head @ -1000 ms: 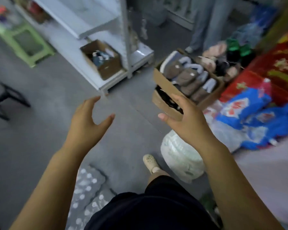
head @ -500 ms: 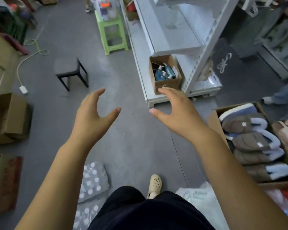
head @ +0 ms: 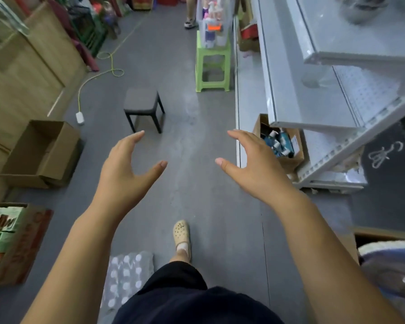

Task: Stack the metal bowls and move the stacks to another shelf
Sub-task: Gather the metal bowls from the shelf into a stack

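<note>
Both hands are up over the grey floor point(head: 192, 127), gripping nothing. Left hand point(head: 124, 174) and right hand point(head: 255, 164) are spread wide, fingers a bit curved, thumbs pointing at each other with a gap between. A black stool point(head: 143, 104) sits just past the left fingertips, and an open cardboard box point(head: 40, 153) is off to that hand's left. A box of bottles point(head: 281, 141) is right beside the right hand, on the base of the white shelf unit point(head: 313, 101). Honestly can't tell where the bowls are. There's only a blurry grey round shape point(head: 360, 8) on a higher shelf, well up and right of the right hand.
</note>
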A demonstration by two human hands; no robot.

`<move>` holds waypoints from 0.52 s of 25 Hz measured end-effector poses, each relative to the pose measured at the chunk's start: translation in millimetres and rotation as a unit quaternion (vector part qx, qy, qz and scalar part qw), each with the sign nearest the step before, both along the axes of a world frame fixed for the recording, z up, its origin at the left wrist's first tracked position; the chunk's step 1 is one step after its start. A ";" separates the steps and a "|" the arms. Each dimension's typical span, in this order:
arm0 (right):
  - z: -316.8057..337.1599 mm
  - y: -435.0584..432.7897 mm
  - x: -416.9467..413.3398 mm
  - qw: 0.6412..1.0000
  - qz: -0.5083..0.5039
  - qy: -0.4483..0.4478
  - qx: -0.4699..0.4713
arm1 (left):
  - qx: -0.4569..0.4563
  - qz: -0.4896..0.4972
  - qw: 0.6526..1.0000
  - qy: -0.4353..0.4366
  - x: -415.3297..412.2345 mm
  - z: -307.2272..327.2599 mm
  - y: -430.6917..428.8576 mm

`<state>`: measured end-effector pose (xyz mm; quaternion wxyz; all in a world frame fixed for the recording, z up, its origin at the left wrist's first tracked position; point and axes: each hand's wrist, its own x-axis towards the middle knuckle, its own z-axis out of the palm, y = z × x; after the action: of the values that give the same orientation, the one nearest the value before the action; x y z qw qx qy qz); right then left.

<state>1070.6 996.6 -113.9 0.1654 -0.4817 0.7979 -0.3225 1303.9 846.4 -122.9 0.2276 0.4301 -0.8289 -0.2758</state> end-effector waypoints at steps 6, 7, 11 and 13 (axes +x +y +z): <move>29.4 -151.7 -62.1 0.999 -0.014 -0.019 -0.034 | -0.026 -0.043 0.999 0.018 -69.9 31.4 -150.0; 35.1 -174.5 -72.8 0.999 -0.019 -0.018 -0.042 | -0.031 -0.055 0.998 0.018 -84.1 37.7 -174.2; 49.3 -245.4 -132.9 0.997 -0.046 0.014 -0.057 | -0.062 -0.089 0.994 0.012 -153.4 56.7 -258.3; 55.2 -275.2 -169.2 0.997 -0.057 0.021 -0.056 | -0.072 -0.098 0.992 0.022 -193.5 63.7 -294.4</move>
<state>901.4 721.5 -58.7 0.1027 -0.4505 0.8081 -0.3654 1110.4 552.0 -59.2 0.2479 0.3234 -0.8796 -0.2454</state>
